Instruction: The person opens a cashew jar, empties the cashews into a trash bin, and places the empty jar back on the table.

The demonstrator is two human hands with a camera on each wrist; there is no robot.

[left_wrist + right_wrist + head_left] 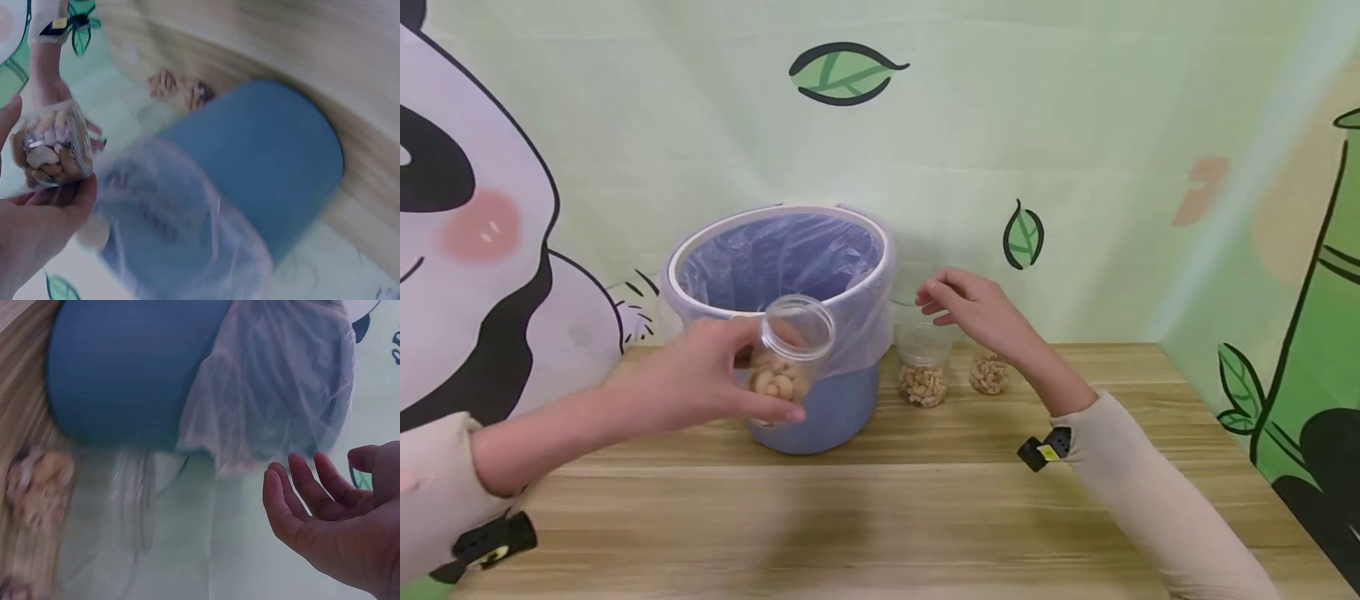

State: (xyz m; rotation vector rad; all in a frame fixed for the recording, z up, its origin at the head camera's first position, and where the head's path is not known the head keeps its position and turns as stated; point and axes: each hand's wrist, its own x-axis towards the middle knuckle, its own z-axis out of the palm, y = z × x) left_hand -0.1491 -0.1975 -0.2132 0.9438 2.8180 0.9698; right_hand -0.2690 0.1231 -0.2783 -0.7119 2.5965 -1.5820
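My left hand (700,375) grips a clear plastic jar (797,333) in front of the bin, thumb on the near side. Pale cashews (53,150) fill the lower part of this jar, which is slightly tilted. My right hand (973,304) is in the air to the right of the bin, fingers loosely bent and holding nothing. Below it on the table stands another clear jar (923,342) with nut pieces (922,385) in its lower part. A further jar of nuts (989,375) is partly hidden behind the right wrist.
A blue bin (812,421) with a white rim (887,250) stands at the back of the wooden table (865,525). Its translucent plastic liner (872,325) hangs over the rim. Behind is a green backdrop (962,125) printed with a panda and leaves.
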